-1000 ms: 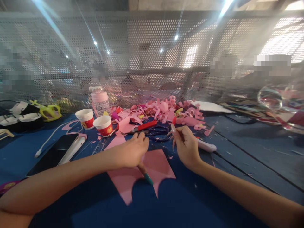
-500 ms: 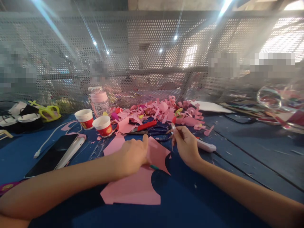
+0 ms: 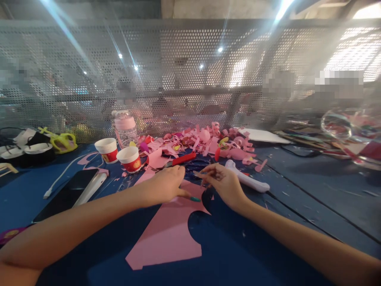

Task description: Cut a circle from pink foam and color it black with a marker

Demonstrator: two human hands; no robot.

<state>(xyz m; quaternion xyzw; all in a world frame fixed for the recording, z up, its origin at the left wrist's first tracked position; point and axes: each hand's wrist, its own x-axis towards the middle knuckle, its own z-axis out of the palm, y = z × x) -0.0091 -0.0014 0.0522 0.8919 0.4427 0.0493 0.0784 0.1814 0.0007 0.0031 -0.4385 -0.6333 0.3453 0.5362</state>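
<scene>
A cut-out piece of pink paper (image 3: 169,234) with a curved notch in its right side lies flat on the dark blue table in front of me. My left hand (image 3: 166,184) rests over its upper part, thumb stretched out to the right with a green nail, the other fingertips mostly hidden. To the right, my right hand (image 3: 224,184) hovers by the paper's right edge, its fingers apart and apparently holding nothing. Dark scissors handles (image 3: 196,166) lie just beyond both hands, with a red-handled tool (image 3: 183,158) behind them. A white glue gun (image 3: 250,180) lies beside my right hand.
Pink paper scraps (image 3: 205,139) are heaped at the back against a perforated metal screen (image 3: 193,51). Paper cups (image 3: 129,159), a pink-topped bottle (image 3: 125,127) and a phone (image 3: 68,190) stand or lie at left. A black cord (image 3: 303,216) runs across the right side.
My right hand has moved left and slightly down, uncovering more of the glue gun. My left hand has shifted a little left and its thumb shows more. The pink paper has turned slightly.
</scene>
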